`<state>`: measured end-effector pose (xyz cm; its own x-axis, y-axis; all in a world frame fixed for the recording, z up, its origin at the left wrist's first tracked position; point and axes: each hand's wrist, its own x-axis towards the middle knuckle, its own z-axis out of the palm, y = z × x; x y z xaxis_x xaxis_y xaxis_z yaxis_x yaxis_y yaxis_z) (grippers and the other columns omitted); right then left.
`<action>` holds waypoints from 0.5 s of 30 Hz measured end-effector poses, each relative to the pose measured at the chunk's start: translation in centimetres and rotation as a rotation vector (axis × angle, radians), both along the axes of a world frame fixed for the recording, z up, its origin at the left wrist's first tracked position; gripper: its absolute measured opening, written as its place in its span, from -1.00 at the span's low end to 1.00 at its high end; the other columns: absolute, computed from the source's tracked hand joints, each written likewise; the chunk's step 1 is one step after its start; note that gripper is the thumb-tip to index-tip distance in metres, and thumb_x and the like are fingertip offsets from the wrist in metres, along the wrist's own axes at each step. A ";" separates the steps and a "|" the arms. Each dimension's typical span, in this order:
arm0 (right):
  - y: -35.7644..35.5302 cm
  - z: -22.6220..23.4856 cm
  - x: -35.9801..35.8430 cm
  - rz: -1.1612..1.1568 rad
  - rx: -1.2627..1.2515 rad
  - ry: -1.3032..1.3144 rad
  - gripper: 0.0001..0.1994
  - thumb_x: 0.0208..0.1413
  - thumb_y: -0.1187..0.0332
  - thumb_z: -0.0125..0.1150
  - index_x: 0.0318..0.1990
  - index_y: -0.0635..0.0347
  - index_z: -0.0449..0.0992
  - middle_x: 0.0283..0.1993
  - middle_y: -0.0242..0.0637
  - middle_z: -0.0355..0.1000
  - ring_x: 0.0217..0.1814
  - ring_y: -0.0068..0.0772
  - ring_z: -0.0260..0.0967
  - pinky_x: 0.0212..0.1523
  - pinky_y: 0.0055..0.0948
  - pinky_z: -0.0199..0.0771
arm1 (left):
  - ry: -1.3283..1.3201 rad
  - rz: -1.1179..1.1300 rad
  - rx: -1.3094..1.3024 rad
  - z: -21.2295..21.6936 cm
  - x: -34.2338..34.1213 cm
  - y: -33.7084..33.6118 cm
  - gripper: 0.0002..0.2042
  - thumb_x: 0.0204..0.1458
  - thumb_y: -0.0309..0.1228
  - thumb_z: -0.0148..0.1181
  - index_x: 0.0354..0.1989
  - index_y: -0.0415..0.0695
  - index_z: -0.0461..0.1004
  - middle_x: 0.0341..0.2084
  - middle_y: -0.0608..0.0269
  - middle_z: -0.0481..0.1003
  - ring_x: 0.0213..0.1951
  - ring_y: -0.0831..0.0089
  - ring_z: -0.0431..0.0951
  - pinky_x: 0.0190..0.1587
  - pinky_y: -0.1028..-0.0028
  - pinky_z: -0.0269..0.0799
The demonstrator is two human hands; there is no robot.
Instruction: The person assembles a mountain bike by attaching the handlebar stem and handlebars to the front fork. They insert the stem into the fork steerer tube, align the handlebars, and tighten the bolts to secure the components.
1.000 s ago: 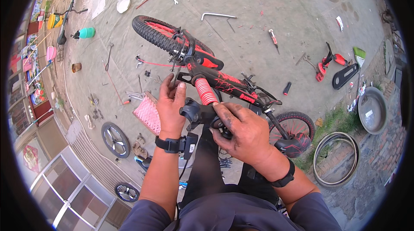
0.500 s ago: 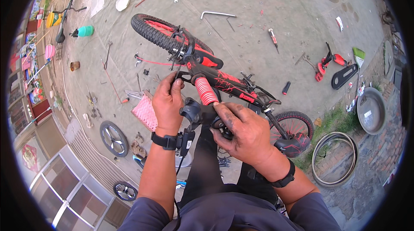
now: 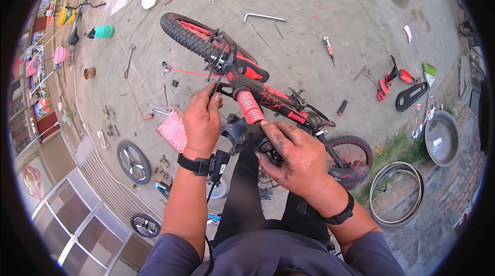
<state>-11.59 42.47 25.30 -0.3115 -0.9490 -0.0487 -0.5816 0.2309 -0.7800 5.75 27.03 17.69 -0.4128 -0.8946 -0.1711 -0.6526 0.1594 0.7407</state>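
While my left hand (image 3: 201, 124) bunches its fingers (image 3: 203, 94) right beside the slotted black bracket (image 3: 225, 89), I cannot tell what they pinch. My right hand (image 3: 299, 160) curls at the lower end of the red-and-white striped tube (image 3: 249, 106), its grip hidden from me. The black-and-red bicycle (image 3: 273, 98) is beyond both hands, over the grey ground (image 3: 299, 44).
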 end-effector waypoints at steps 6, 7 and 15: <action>0.0 0.0 0.1 0.003 -0.002 0.012 -0.33 -0.25 0.38 0.56 0.16 0.12 0.56 -0.02 -0.20 0.56 -0.13 -0.15 0.60 -0.17 -0.33 0.64 | -0.059 -0.079 -0.071 0.1 0.1 -0.6 -0.73 0.29 -0.49 0.19 0.12 -0.28 0.53 -0.35 0.21 0.56 -0.36 0.52 0.59 -0.24 0.50 0.52; 0.1 0.0 0.1 0.002 -0.004 0.011 -0.34 -0.25 0.38 0.56 0.16 0.12 0.56 -0.02 -0.20 0.56 -0.13 -0.15 0.60 -0.17 -0.33 0.64 | -0.053 -0.085 -0.078 0.0 0.2 -0.6 -0.73 0.29 -0.49 0.19 0.12 -0.28 0.53 -0.35 0.21 0.56 -0.36 0.52 0.59 -0.24 0.49 0.52; 0.1 0.0 0.3 -0.008 0.058 0.026 -0.46 -0.03 0.25 0.42 0.19 0.00 0.55 0.03 -0.30 0.56 -0.17 -0.18 0.59 -0.26 -0.28 0.61 | -0.036 -0.050 -0.069 -0.1 0.5 -0.5 -0.71 0.25 -0.37 0.26 0.09 -0.20 0.55 -0.26 0.06 0.60 -0.27 0.18 0.64 -0.19 0.32 0.54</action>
<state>-11.27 42.56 25.31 -0.3206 -0.9424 -0.0951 -0.5999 0.2798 -0.7496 6.28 26.56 17.62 -0.4522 -0.8831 -0.1252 -0.6685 0.2426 0.7030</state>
